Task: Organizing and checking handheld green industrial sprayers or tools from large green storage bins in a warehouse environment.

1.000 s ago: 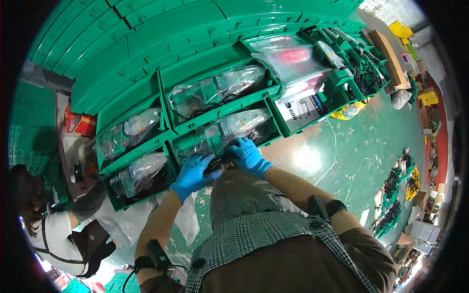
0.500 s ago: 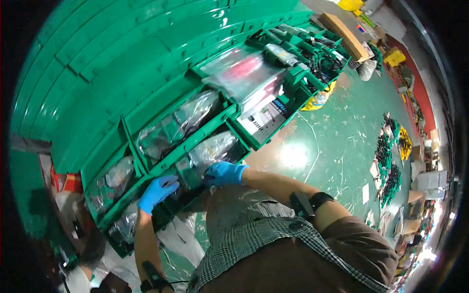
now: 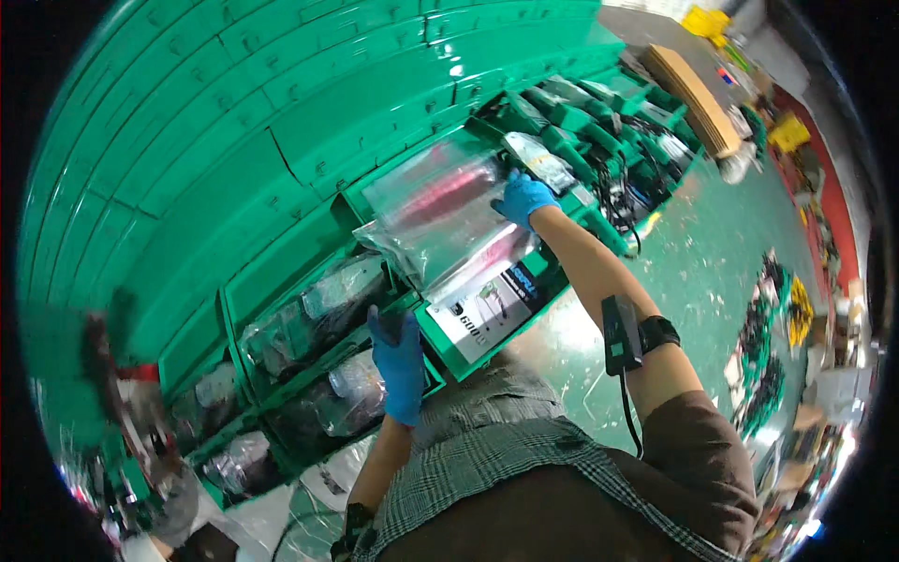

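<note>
Both my hands wear blue gloves. My right hand [image 3: 526,199] reaches over the right edge of a stack of clear plastic bags [image 3: 426,201], some with a reddish print. Its thumb and fingers are apart, beside a clear-wrapped packet [image 3: 539,161] with a white label. My left hand [image 3: 400,365] is open with fingers stretched out, over the divider beside a wrapped item [image 3: 361,382] in a near compartment. Between my hands a white printed booklet [image 3: 478,317] lies at the near side of the bags. Whether the right fingertips touch a bag is hard to tell.
Green cases [image 3: 225,506] with clear-wrapped parts run along the left. Tall green case walls [image 3: 309,84] rise behind. Green tool parts with black cables [image 3: 613,178] fill the far right tray. A cardboard piece [image 3: 691,98], a green floor [image 3: 693,272] and green-black piles [image 3: 758,347] lie to the right.
My right hand has left the near compartment and moved up and right to the plastic bags. My left hand has shifted right. The view has turned slightly, showing more of the booklet.
</note>
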The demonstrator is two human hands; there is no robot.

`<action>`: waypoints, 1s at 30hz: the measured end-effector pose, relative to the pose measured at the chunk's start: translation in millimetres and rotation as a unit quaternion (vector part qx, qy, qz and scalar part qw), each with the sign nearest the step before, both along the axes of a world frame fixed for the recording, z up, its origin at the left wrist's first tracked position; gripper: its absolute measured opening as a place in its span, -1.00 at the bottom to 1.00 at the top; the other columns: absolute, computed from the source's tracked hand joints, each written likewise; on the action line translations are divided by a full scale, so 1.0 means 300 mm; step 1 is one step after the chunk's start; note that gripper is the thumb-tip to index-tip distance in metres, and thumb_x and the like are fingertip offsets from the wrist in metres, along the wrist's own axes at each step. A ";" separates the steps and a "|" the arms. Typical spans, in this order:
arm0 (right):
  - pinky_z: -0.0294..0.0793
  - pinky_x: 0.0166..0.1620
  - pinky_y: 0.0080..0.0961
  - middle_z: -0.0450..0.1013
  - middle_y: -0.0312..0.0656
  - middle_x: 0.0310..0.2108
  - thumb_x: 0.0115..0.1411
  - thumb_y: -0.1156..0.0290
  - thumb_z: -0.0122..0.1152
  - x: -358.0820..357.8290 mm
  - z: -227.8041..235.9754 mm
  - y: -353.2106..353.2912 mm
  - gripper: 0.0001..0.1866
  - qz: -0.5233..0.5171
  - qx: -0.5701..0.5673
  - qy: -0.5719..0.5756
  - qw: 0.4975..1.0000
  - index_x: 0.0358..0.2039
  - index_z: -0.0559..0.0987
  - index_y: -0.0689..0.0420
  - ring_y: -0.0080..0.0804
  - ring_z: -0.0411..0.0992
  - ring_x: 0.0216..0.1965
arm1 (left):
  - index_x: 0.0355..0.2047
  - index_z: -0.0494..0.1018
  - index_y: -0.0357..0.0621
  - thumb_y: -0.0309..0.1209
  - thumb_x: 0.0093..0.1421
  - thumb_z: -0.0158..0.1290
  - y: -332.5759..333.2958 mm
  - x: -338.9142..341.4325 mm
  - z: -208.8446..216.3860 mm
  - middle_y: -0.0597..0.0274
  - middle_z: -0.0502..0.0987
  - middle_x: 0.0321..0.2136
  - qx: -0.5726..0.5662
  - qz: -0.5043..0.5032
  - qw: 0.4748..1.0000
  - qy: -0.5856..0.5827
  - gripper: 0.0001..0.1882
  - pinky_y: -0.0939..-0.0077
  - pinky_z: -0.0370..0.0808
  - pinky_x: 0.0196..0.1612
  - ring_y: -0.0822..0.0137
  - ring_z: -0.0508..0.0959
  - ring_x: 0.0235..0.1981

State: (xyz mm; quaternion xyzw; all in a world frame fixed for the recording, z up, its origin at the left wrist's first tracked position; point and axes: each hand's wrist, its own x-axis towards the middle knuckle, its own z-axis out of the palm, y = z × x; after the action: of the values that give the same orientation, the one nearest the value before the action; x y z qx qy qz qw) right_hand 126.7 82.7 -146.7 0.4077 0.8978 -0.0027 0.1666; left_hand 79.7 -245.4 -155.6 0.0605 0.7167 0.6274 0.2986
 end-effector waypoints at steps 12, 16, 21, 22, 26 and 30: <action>0.43 -0.15 -0.39 0.42 0.23 -0.21 -0.14 -0.14 0.33 -0.078 -0.093 0.071 0.01 0.042 -0.280 0.150 0.947 0.00 0.20 0.54 -0.16 0.45 -0.17 | 0.05 0.19 -0.22 -0.54 0.06 0.14 0.222 0.077 -0.162 0.09 0.38 -0.09 0.102 0.320 0.937 -0.099 -0.46 0.38 0.34 -0.02 0.34 0.34 -0.04; 0.49 -0.36 -0.42 0.49 -0.02 -0.47 -0.18 -0.02 0.42 -0.129 -0.070 0.004 -0.26 0.043 -0.398 0.198 0.895 -0.23 0.45 0.42 -0.31 0.50 -0.45 | -0.19 0.43 -0.06 -0.36 0.12 0.12 0.235 0.070 -0.157 0.37 0.41 -0.51 0.209 0.335 0.879 -0.267 -0.76 0.62 0.37 -0.42 0.52 0.39 -0.48; 0.50 -0.46 -0.54 0.50 -0.19 -0.51 -0.06 0.44 0.38 -0.104 -0.116 0.067 -0.68 -0.118 -0.553 0.241 0.789 -0.28 0.54 0.27 -0.45 0.48 -0.53 | -0.33 0.43 -0.11 -0.36 0.06 0.19 0.275 0.021 0.000 0.36 0.36 -0.65 0.058 0.217 0.896 -0.382 -0.79 0.62 0.38 -0.55 0.49 0.37 -0.64; 0.50 -0.43 -0.52 0.51 -0.18 -0.44 -0.05 0.48 0.36 -0.084 -0.051 0.070 -0.72 -0.198 -0.657 0.290 0.666 -0.31 0.53 0.27 -0.45 0.49 -0.48 | -0.37 0.44 -0.10 -0.35 0.07 0.17 0.259 0.020 0.037 0.40 0.30 -0.69 0.090 0.150 0.928 -0.330 -0.83 0.63 0.38 -0.54 0.51 0.35 -0.67; 0.45 -0.38 -0.54 0.49 -0.23 -0.43 -0.07 0.41 0.38 -0.108 0.127 0.014 -0.69 -0.132 -0.605 0.309 0.722 -0.32 0.54 0.29 -0.52 0.44 -0.45 | -0.26 0.45 -0.13 -0.36 0.12 0.11 0.173 -0.033 0.225 0.40 0.41 -0.56 0.172 -0.005 0.958 -0.231 -0.80 0.63 0.44 -0.40 0.53 0.44 -0.53; 0.40 -0.40 -0.54 0.48 -0.26 -0.45 -0.07 0.31 0.39 -0.139 0.245 -0.037 -0.65 -0.018 -0.444 0.313 0.840 -0.35 0.54 0.30 -0.60 0.38 -0.48 | -0.05 0.38 -0.19 -0.40 0.15 0.08 0.179 -0.170 0.348 0.30 0.49 -0.21 0.211 -0.062 0.957 -0.187 -0.65 0.54 0.44 -0.13 0.46 0.49 -0.21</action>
State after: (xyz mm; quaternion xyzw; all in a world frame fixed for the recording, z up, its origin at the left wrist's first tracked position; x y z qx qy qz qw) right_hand 85.0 71.6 -73.1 0.2832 0.7974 -0.5313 0.0401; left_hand 28.7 -191.8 -51.2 0.0480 0.4942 0.7445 0.4463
